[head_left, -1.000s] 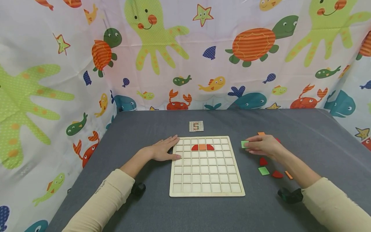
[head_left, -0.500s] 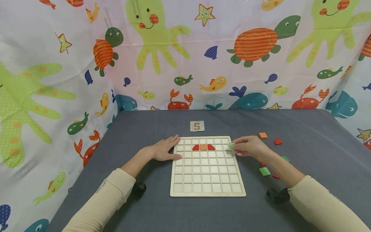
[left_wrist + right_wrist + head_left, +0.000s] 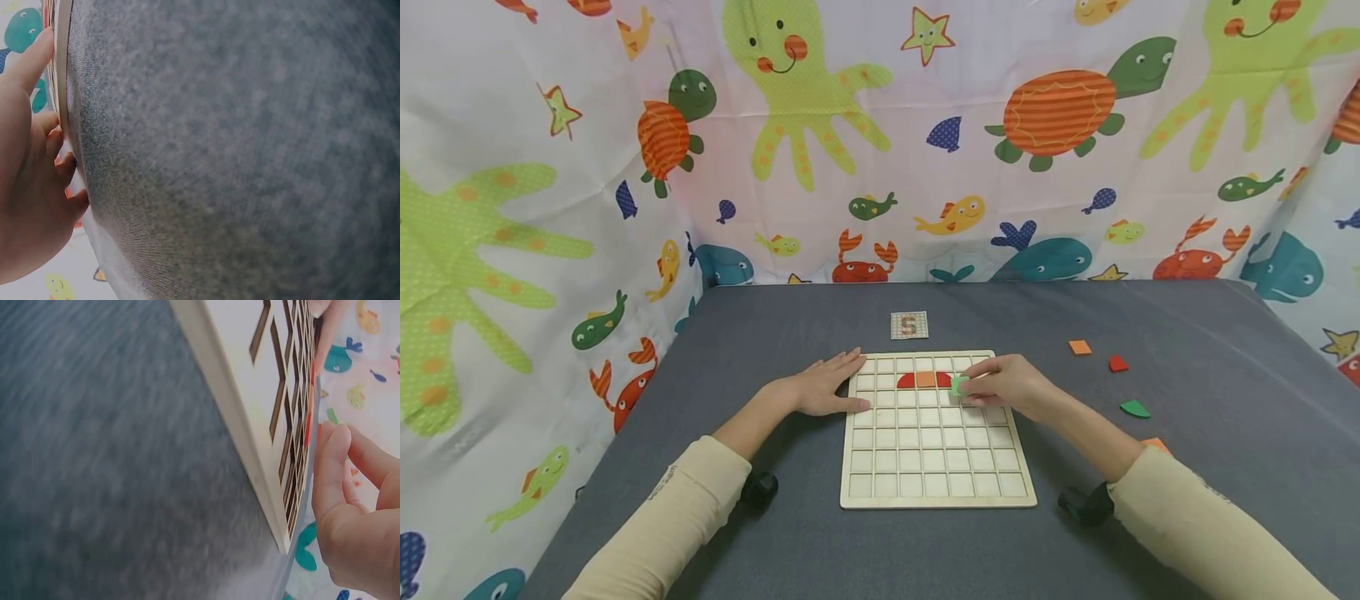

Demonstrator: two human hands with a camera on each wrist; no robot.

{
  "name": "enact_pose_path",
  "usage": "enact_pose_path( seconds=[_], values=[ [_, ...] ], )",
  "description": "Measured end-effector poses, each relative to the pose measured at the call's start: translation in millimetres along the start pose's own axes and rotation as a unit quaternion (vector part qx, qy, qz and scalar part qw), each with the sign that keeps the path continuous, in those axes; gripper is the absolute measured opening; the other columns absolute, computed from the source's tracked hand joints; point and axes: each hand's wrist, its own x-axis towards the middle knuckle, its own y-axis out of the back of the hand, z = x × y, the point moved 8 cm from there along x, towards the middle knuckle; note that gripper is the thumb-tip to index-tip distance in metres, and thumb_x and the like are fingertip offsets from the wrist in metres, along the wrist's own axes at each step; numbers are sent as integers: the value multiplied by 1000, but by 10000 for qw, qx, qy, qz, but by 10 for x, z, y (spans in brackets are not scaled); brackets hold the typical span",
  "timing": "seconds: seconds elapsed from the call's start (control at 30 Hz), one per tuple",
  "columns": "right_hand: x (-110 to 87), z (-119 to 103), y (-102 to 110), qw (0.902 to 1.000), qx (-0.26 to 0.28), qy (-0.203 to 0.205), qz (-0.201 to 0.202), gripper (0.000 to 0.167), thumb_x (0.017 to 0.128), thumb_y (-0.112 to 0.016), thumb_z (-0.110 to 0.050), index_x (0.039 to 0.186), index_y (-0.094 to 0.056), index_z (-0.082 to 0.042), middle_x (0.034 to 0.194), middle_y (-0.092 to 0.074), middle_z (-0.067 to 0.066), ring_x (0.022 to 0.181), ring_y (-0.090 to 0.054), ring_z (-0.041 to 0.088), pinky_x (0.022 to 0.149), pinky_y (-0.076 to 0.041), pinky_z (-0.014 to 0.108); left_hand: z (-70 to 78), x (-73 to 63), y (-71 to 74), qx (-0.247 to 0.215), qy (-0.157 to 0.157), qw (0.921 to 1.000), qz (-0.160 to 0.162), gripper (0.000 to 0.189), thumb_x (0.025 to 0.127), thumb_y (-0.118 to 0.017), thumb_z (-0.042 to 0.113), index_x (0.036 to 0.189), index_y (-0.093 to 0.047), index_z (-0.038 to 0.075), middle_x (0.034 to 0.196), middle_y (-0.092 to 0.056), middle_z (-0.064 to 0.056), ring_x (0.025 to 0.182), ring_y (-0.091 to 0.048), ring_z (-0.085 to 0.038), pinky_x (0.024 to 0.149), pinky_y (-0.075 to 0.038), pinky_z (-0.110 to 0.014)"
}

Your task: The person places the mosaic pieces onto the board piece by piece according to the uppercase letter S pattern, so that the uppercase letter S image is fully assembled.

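Observation:
A pale wooden grid board (image 3: 925,503) lies on the grey cloth. My left hand (image 3: 822,387) rests at its upper left edge, fingers straight and thumb on the rim. Between thumb and fingertips, my right hand (image 3: 1011,387) pinches a green square tile (image 3: 958,385) over the board's upper part. That tile (image 3: 332,415) also shows at the fingertips in the right wrist view. In the second row sit an orange square tile (image 3: 926,380) and, either side of it, a red rounded tile (image 3: 907,381) and another red tile (image 3: 943,378), partly by the green one.
A small card (image 3: 909,325) with a patterned figure lies behind the board. Right of the board are an orange tile (image 3: 1079,347), a red tile (image 3: 1117,363) and a green rounded tile (image 3: 1135,408). Another orange tile (image 3: 1156,445) is partly behind the right sleeve. A printed curtain (image 3: 820,233) closes the back.
My right hand has carried the green square tile leftward from beside the board to over its second row. The left hand has stayed at the board's edge.

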Motion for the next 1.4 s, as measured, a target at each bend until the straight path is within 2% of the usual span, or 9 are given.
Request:
enact_pose_path(
  seconds=[0.27,0.5,0.83,1.2,1.4],
  values=[
    [-1,-51,-173,9997,65,163,-179,37,88,-69,-8,119,-58,9,104,-64,14,77,-66,14,73,-54,27,3,8,-4,-30,-95,9999,15,88,93,-48,59,155,-7,12,159,-1,-5,144,-1,-24,113,-5,-49],
    [15,-59,-233,9997,169,95,-170,33,87,-70,-6,115,-59,9,98,-66,14,74,-66,16,72,-55,28,15,-15,20,-49,-117,9999,25,88,93,-49,58,154,-7,11,159,-1,-6,144,-1,-25,113,-5,-49],
    [12,-68,-282,9998,189,50,-96,34,87,-70,-5,115,-59,9,100,-65,16,75,-67,16,72,-55,29,8,-26,19,-48,-102,9999,11,89,93,-48,59,154,-6,12,159,0,-6,144,-1,-25,113,-5,-49],
    [29,-108,-471,9994,319,-144,10,32,87,-69,-3,116,-59,9,112,-60,18,78,-68,16,74,-55,29,2,-13,-5,-28,-137,9999,4,88,93,-48,58,154,-6,11,159,0,-6,144,-1,-25,113,-5,-49],
    [48,-141,-551,9992,336,-163,149,26,84,-72,-2,107,-63,7,102,-62,16,75,-68,16,72,-55,29,-14,-1,-11,13,-154,9999,-5,89,93,-48,59,154,-5,11,159,0,-7,144,0,-25,113,-5,-49]
  ],
)
